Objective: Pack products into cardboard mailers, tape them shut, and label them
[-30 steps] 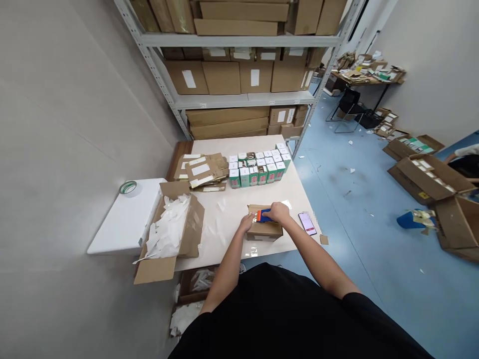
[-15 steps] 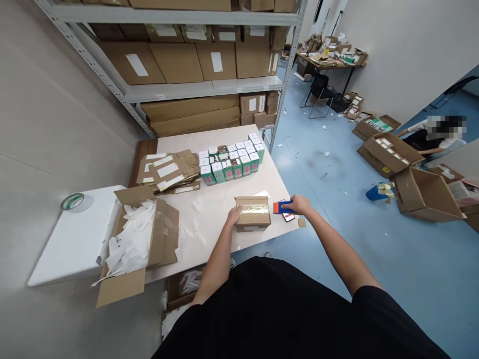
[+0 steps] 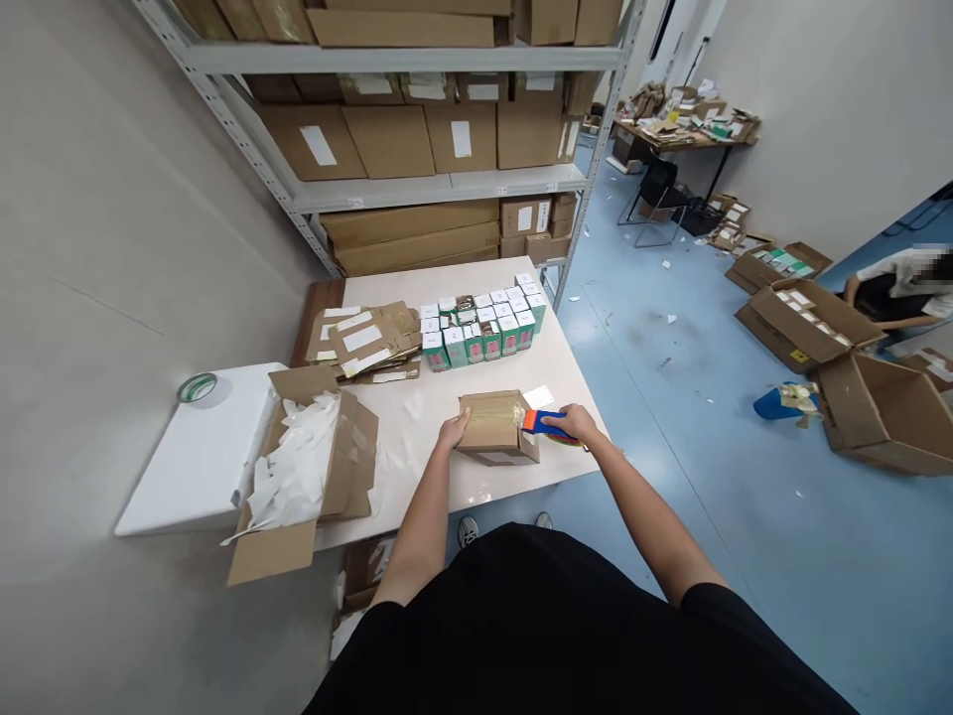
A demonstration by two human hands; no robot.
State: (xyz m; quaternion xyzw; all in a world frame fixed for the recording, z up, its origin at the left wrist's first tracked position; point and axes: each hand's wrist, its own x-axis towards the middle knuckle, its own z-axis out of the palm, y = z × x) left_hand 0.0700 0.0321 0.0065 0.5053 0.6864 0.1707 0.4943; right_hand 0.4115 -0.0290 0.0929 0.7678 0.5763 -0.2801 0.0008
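Observation:
A small cardboard box (image 3: 489, 425) is near the table's front edge, with shiny packing tape along its top. My left hand (image 3: 453, 431) grips its left end, thumb over the top edge and fingers down the side. At the box's right end, my right hand (image 3: 570, 423) is closed around a blue and orange tape dispenser (image 3: 543, 423). The dispenser's orange end touches or nearly touches the taped edge; I cannot tell which. Behind the box lies a white sheet (image 3: 537, 397), partly covered. Part of a thing with a yellow and red edge shows under my right hand.
Several green and white boxes (image 3: 483, 328) stand in rows behind, beside flattened cardboard (image 3: 368, 343). An open carton (image 3: 357, 452) of white paper is at left, near a tape roll (image 3: 198, 387). Shelves (image 3: 447, 184) rise behind. A person (image 3: 904, 283) sits among cartons at far right.
The tape dispenser has moved left against the box's right end. The box has shifted left and turned slightly, my left hand moving with it. The whole view has swung left.

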